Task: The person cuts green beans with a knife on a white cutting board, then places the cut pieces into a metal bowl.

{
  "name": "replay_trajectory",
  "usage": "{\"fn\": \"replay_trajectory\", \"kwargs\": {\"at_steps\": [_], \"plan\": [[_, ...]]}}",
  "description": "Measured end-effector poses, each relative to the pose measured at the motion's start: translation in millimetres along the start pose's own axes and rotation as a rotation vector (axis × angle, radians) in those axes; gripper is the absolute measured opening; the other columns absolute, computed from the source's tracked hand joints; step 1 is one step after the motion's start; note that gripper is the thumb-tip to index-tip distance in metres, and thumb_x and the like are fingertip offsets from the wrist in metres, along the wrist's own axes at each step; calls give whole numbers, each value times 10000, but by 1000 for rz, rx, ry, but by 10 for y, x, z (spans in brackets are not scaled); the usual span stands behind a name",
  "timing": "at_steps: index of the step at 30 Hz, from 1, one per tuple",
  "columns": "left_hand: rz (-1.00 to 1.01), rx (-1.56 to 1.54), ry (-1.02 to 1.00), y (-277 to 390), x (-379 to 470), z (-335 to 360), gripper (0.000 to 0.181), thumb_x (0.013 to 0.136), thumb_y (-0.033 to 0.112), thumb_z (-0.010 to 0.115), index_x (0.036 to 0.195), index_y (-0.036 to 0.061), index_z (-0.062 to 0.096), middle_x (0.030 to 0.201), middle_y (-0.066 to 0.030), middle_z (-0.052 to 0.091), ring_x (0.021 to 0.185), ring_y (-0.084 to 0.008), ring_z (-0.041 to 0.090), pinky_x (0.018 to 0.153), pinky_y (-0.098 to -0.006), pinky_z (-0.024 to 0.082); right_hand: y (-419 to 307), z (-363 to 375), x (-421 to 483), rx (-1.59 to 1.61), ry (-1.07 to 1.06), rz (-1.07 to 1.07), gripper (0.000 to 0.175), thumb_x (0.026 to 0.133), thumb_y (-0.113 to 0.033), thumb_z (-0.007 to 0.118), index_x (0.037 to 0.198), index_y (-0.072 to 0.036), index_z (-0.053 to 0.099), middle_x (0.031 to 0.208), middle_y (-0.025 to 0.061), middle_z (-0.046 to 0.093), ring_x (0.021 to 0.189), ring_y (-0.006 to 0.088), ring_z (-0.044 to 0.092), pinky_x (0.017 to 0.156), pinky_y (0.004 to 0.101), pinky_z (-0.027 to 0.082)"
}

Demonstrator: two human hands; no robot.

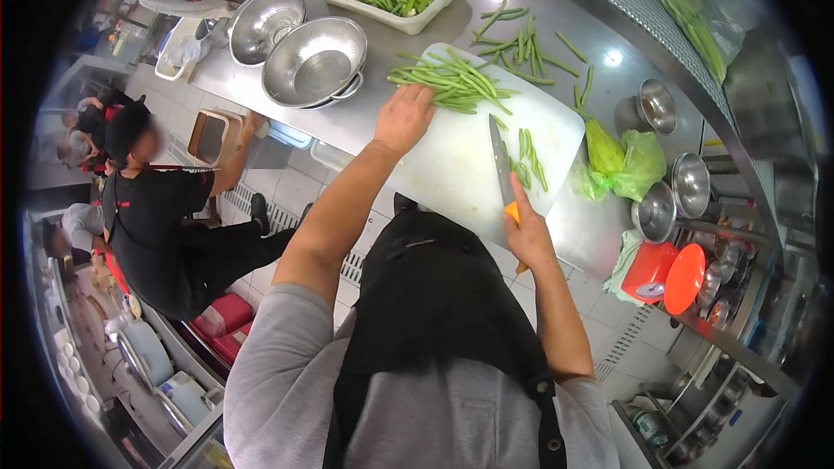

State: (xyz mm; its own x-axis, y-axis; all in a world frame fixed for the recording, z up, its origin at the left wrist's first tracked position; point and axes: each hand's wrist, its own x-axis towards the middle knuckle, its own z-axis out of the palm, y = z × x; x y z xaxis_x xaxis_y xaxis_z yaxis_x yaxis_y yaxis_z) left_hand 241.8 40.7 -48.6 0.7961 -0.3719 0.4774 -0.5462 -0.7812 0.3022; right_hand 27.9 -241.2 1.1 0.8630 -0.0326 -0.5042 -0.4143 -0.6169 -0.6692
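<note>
A white plastic cutting board [449,169] lies on the steel counter in front of me. My right hand [529,234] is closed around the yellow handle of a kitchen knife [502,163], its blade over the board and pointing away from me. My left hand [405,118] rests at the near left end of a pile of green beans [466,81]; the fingertips touch the beans, but whether they grip any is hidden. Several cut bean pieces [535,163] lie right of the blade. More whole beans [531,52] are scattered on the counter behind the board.
Steel colanders [313,65] and a white tub [417,23] of cut beans stand at the back left. On the right are a green plastic bag [642,166], steel bowls [657,106] and a red scale [648,270]. A co-worker in black [156,228] stands to the left.
</note>
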Motion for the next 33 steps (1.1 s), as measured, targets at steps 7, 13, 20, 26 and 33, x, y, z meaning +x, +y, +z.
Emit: {"fn": "replay_trajectory", "kwargs": {"at_steps": [7, 13, 20, 26, 33], "plan": [[-7, -93, 7, 161, 1, -172, 123, 909, 69, 796, 1027, 94, 774, 1138, -28, 748, 1146, -291, 702, 896, -450, 627, 126, 54, 15, 50, 55, -28, 873, 1082, -130, 623, 1824, -396, 247, 1074, 264, 789, 925, 420, 791, 910, 470, 615], [177, -278, -132, 390, -533, -405, 145, 895, 22, 783, 1023, 89, 795, 1138, -37, 772, 1123, -296, 729, 890, -432, 632, 163, 32, -9, 107, 42, -5, 846, 1081, -117, 627, 1820, -363, 296, 1006, 214, 771, 781, 328, 764, 823, 445, 621], [65, -294, -173, 704, -905, -480, 172, 899, 40, 788, 1064, 87, 809, 1244, -52, 738, 1207, -280, 707, 959, -409, 631, 62, -114, -458, -52, 138, -406, 797, 1068, -69, 656, 1775, -346, 412, 1125, 219, 771, 990, 406, 757, 918, 449, 611], [131, -189, -176, 701, -901, -406, 173, 890, 51, 788, 1046, 124, 806, 1159, -15, 720, 1130, -242, 700, 930, -373, 623, 55, -360, -451, -379, -51, -431, 764, 1063, -87, 673, 1745, -348, 448, 1000, 177, 695, 895, 424, 738, 851, 541, 625], [93, -241, -123, 715, -936, -372, 223, 869, 8, 797, 1072, 102, 808, 1108, -41, 721, 1073, -275, 706, 911, -405, 621, -69, -469, -511, -501, -167, -373, 776, 1079, -88, 632, 1768, -360, 400, 1035, 194, 699, 894, 442, 737, 857, 551, 623]]}}
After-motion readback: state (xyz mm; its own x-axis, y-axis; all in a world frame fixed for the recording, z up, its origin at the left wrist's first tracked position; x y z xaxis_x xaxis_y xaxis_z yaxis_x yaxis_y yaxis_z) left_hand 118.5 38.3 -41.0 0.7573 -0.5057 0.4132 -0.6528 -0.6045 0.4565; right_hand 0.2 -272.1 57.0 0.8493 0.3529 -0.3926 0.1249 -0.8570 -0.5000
